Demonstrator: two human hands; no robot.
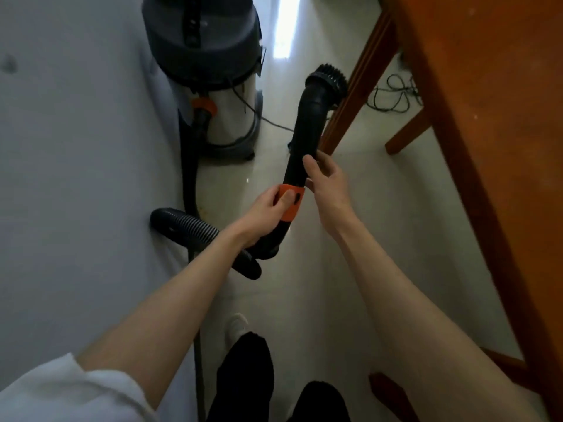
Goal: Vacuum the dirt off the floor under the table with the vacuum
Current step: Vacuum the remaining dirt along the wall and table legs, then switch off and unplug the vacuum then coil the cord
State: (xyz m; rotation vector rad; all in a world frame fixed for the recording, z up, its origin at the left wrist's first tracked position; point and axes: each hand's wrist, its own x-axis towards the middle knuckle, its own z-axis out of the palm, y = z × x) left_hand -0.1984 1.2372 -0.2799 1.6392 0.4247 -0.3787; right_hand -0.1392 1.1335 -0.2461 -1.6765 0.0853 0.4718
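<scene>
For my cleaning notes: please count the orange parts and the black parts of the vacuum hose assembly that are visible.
Orange: 2, the collar at the canister and the collar on the wand.
Black: 3, the brush head, the wand tube, the ribbed hose.
Total: 5

floor [350, 239]: pale glossy tile | wall [76, 147]: white, left | light glare on floor

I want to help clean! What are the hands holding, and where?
Both hold the vacuum wand: left hand grips its orange collar, right hand the black tube just above.
</scene>
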